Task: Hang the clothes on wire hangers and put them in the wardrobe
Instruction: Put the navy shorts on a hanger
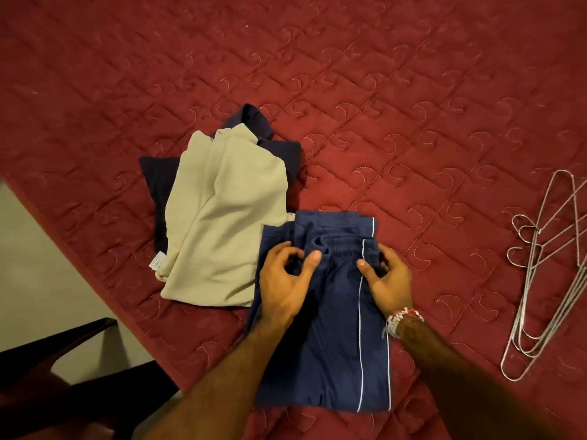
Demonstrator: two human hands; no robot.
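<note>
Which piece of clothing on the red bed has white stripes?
The folded blue trousers, nearest the person: thin white piping runs along them. The beige garment and the dark navy garment under it show none.

Is a bed [413, 90] in a red quilted cover, bearing folded blue trousers [330, 360] at the near edge, a beige garment [222, 223] touching their left side and partly over a dark navy garment [155, 176], and stacked wire hangers [531, 265] well apart at the right.

We have one view, worn on the head, facing steeply down onto the red bed [381, 90]. It sits near: the left hand [284, 284] and right hand [389, 282], on the blue trousers [330, 350], fill lower centre, forearms entering from the bottom edge.
</note>
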